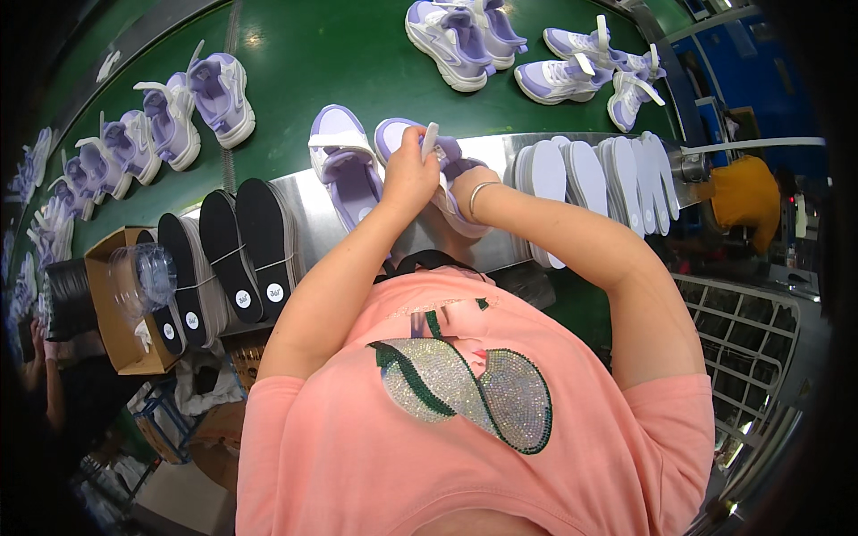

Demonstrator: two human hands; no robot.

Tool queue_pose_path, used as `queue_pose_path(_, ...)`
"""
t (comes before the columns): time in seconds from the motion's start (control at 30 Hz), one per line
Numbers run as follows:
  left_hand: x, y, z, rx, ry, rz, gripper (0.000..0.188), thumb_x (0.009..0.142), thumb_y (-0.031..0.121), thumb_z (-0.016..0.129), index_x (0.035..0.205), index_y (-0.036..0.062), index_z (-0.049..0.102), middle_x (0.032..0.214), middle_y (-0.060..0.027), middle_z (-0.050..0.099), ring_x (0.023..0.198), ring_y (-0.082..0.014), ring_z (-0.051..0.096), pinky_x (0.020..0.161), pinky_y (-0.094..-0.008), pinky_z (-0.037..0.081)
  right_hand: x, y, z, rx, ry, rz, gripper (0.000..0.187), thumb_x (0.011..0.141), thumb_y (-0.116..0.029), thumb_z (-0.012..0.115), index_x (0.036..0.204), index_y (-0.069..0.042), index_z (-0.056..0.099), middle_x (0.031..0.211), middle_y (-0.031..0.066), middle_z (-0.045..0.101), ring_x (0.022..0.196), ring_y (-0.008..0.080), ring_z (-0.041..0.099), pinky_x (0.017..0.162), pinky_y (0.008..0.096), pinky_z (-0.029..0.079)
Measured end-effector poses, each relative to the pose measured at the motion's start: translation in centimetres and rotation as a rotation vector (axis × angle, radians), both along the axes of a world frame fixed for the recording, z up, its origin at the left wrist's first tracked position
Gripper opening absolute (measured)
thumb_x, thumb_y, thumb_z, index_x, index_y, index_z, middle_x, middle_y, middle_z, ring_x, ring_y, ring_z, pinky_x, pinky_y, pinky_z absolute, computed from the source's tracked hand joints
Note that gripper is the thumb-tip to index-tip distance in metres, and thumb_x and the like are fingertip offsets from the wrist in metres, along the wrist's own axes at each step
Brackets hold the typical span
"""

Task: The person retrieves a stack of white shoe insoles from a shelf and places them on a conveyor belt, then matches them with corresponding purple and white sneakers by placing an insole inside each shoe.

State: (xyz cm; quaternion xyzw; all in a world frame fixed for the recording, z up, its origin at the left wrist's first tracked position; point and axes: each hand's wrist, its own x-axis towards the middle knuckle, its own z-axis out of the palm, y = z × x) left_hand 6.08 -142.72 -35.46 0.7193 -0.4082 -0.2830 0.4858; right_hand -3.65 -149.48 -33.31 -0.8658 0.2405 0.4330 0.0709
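From the head camera, looking down over a pink shirt, both bare forearms reach forward to a brushed metal shelf (313, 210) at the edge of a green conveyor belt (304, 62). The left hand (408, 174) is closed around a white flat insole (430, 141) that stands up between its fingers, above a lilac and white sneaker (447, 179) lying on the shelf. The right hand (456, 183), a thin bangle at its wrist, is pressed against that same sneaker; its fingers are hidden behind the left hand, so I cannot tell how they are set. Just left of it lies a second lilac and white sneaker (344, 165). A row of white insoles (608, 174) stands on edge to the right, black insoles (232, 246) to the left. More lilac sneakers (192, 107) sit on the belt.
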Motion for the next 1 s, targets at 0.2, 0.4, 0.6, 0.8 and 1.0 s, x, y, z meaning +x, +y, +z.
queue_pose_path(0.2, -0.3, 0.1, -0.5, -0.011, -0.034, -0.005, 0.031, 0.076, 0.007, 0.046, 0.105, 0.0007, 0.041, 0.082, -0.0261, 0.057, 0.076, -0.0421, 0.056, 0.068, -0.0466, 0.043, -1.5, 0.0, 5.7, 0.169, 0.033, 0.206, 0.020, 0.072, -0.020, 0.051, 0.080, -0.007, 0.063, 0.081, 0.0130, 0.063, 0.080, 0.0247, 0.061, 0.083, 0.0380, 0.037)
queue_pose_path(0.4, -0.8, 0.0, 0.2, 0.000, -0.038, -0.029, 0.030, 0.075, 0.006, 0.046, 0.104, 0.0016, 0.041, 0.083, -0.0263, 0.057, 0.077, -0.0420, 0.055, 0.069, -0.0457, 0.043, -5.0, 0.2, 2.4, 0.166, 0.002, 0.211, 0.023, 0.071, -0.019, 0.051, 0.089, -0.008, 0.060, 0.081, 0.0132, 0.063, 0.083, 0.0246, 0.060, 0.089, 0.0444, 0.027)
queue_pose_path(0.6, -0.7, 2.5, 1.3, 0.055, -0.004, 0.000, 0.028, 0.076, 0.004, 0.046, 0.103, 0.0008, 0.040, 0.084, -0.0263, 0.056, 0.080, -0.0417, 0.055, 0.070, -0.0436, 0.043, -5.4, -0.5, 6.2, 0.228, -0.562, -0.051, 0.025, 0.076, -0.022, 0.050, 0.098, -0.013, 0.058, 0.079, 0.0095, 0.062, 0.079, 0.0247, 0.059, 0.093, 0.0497, 0.025)
queue_pose_path(0.8, -0.8, 3.4, 1.4, 0.050, 0.053, 0.025, 0.028, 0.076, 0.003, 0.047, 0.103, 0.0004, 0.038, 0.083, -0.0260, 0.056, 0.079, -0.0408, 0.055, 0.069, -0.0426, 0.042, -6.1, -0.4, 8.9, 0.131, -0.634, 0.001, 0.029, 0.077, -0.022, 0.055, 0.104, -0.012, 0.054, 0.077, 0.0055, 0.061, 0.078, 0.0224, 0.058, 0.097, 0.0497, 0.020)
queue_pose_path(1.0, -1.3, 1.5, 1.5, 0.067, 0.114, -0.010, 0.033, 0.078, 0.008, 0.050, 0.107, 0.0000, 0.037, 0.085, -0.0264, 0.056, 0.080, -0.0400, 0.056, 0.070, -0.0421, 0.043, -5.2, 0.9, 2.8, 0.137, -0.063, 0.148, 0.027, 0.067, -0.016, 0.055, 0.091, -0.005, 0.060, 0.082, 0.0127, 0.063, 0.083, 0.0266, 0.060, 0.094, 0.0510, 0.024)
